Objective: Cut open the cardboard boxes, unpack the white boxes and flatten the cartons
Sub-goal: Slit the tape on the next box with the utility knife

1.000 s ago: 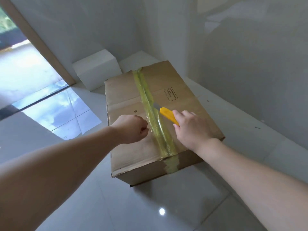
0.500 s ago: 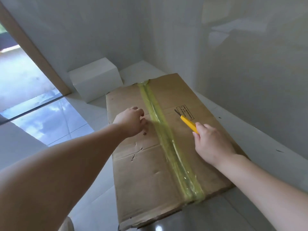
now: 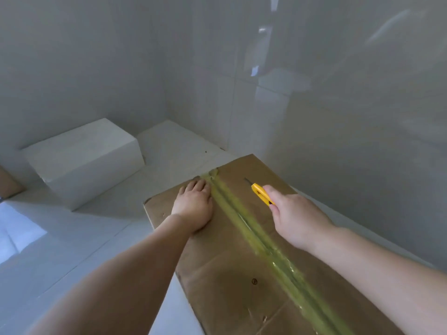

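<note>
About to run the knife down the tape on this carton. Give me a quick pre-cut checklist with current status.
1. Utility knife gripped firmly in right hand: ok.
2. Blade extended: ok, a short tip shows past the yellow body.
3. Blade on the tape seam: not ok, it sits right of the tape.
4. Left hand steadying the cardboard box: ok, pressed flat near the far edge.
5. Left fingers clear of the cut line: not ok, right beside the tape.
6. Tape already slit: cannot tell.

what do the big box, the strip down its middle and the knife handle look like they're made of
Cardboard box: matte brown cardboard, creased and scuffed. Tape strip: glossy yellowish translucent plastic tape, wrinkled, catching glare. Knife in the right hand: smooth yellow handle, probably plastic; the thin grey blade looks metallic.
</note>
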A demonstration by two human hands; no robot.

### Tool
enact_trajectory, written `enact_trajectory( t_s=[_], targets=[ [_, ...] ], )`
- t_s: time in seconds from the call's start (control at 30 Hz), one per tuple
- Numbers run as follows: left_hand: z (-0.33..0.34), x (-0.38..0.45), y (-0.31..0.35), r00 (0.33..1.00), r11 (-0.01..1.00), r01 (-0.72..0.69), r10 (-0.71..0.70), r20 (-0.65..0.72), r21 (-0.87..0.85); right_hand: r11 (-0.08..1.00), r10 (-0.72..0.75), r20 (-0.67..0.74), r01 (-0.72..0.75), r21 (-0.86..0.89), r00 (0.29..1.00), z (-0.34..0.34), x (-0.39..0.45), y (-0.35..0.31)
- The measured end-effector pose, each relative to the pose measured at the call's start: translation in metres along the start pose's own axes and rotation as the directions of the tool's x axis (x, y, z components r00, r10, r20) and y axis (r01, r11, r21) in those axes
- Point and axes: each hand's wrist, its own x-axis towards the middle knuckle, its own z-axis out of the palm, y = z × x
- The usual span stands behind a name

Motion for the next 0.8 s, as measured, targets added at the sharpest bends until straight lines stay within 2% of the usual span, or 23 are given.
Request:
enact_trajectory(
  t_s=[0.13,0.4,0.57,0.8],
  targets=[
    [0.004,0.019,-0.003,0.998,0.998,0.057,-0.057,-0.003,-0.037,1.000,-0.012,-0.008,0.012,0.017,1.000,0.005,0.031,-0.011],
    [-0.004,0.041,-0.017,0.991,0.990,0.134,-0.135,-0.022,-0.032,0.986,-0.087,-0.025,0.089,0.138,0.996,0.076,0.082,-0.023],
    [0.001,0.044,-0.013,0.981,0.984,0.165,-0.171,-0.087,-0.074,0.977,-0.103,-0.070,0.114,0.179,0.992,0.082,0.093,-0.020],
    [0.010,0.042,-0.013,0.961,0.970,0.164,-0.198,-0.191,-0.180,0.987,-0.128,-0.050,0.132,0.088,0.991,0.082,0.096,-0.025]
  ],
)
